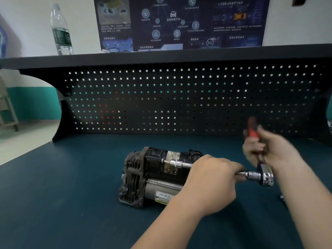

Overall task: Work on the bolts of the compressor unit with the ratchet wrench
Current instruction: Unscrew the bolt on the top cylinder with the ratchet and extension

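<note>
The compressor unit (152, 175), a grimy grey and black block with a silver cylinder and a warning label, lies on its side on the dark teal bench. A ratchet wrench (264, 175) with a long chrome extension bar reaches from the right to a socket (175, 162) set against the unit's top side. My left hand (210, 184) grips the extension bar beside the unit, hiding its middle. My right hand (271, 151), blurred by motion, grips the wrench's red and black handle (253, 128), which points up and away.
A black pegboard (179, 97) backs the bench, with a shelf above carrying a plastic water bottle (61, 31). A dark poster (179, 22) hangs on the wall. A small metal part (282, 197) lies on the bench (71, 194) beside my right forearm.
</note>
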Demonstrator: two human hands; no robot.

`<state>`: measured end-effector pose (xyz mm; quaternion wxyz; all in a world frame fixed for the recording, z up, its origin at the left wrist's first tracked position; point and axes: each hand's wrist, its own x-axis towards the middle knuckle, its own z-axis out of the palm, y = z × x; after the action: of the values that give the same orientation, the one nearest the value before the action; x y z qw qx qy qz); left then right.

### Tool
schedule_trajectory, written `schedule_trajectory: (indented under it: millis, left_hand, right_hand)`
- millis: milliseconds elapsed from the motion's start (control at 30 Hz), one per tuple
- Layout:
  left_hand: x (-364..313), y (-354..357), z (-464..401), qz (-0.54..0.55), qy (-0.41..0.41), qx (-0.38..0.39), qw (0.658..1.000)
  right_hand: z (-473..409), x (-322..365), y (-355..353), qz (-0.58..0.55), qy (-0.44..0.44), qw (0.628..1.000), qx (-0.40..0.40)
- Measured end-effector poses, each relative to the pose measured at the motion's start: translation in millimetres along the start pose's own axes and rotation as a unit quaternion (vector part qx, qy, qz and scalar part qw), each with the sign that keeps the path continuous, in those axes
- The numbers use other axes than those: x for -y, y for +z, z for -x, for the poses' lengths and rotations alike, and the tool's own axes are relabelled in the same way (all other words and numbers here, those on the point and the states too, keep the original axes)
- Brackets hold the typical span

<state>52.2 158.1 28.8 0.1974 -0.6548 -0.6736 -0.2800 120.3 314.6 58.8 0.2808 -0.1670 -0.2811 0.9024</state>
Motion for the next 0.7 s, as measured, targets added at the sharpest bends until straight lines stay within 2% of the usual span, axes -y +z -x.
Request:
schedule_trajectory:
  millis: [67, 133, 200, 267, 333, 367, 400, 433, 533, 600, 633, 700]
  left_hand:
    - [-1, -1, 0, 0.008, -0.011, -0.001, 1.0]
    - [1, 0, 0, 0.007, -0.012, 0.022, 1.0]
    - [1, 1, 0, -0.018, 0.001, 0.047, 0.999]
    - [0, 1, -1, -0.029, 0.005, 0.044, 0.999]
    - [-1, 0, -2, -0.011, -0.007, 0.027, 1.0]
    - [-1, -1, -2, -0.007, -0.009, 0.022, 1.0]
    - [-1, 0, -1, -0.009, -0.008, 0.02, 1.0]
    - [-1, 0, 0, -0.015, -0.004, 0.022, 1.0]
    - [-1, 2, 3, -0.03, -0.003, 0.041, 0.999]
    - [0, 1, 3, -0.011, -0.007, 0.044, 0.999]
    - [0, 0, 3, -0.004, -0.01, 0.046, 0.999]
    - [1, 1, 2, -0.003, -0.015, 0.05, 0.999]
  right_hand:
    - [-8, -7, -9, -0.053, 0.057, 0.993, -0.09]
    - [-7, -4, -9, -0.032, 0.029, 0.997, -0.063]
    - [4, 5, 1, 0.039, -0.076, 0.994, 0.062]
    - [21, 10, 13, 0.136, -0.187, 0.947, 0.222]
    - [33, 9, 20, 0.201, -0.221, 0.895, 0.333]
    - [35, 8, 22, 0.214, -0.223, 0.885, 0.348]
    - [35, 6, 22, 0.215, -0.224, 0.89, 0.333]
    - [33, 5, 22, 0.2, -0.215, 0.911, 0.29]
    - [13, 0, 9, 0.1, -0.105, 0.988, 0.05]
    - [1, -5, -1, 0.034, -0.016, 0.997, -0.068]
    - [-2, -6, -3, 0.023, 0.0, 0.997, -0.076]
    - [2, 0, 0, 0.062, -0.039, 0.997, -0.012]
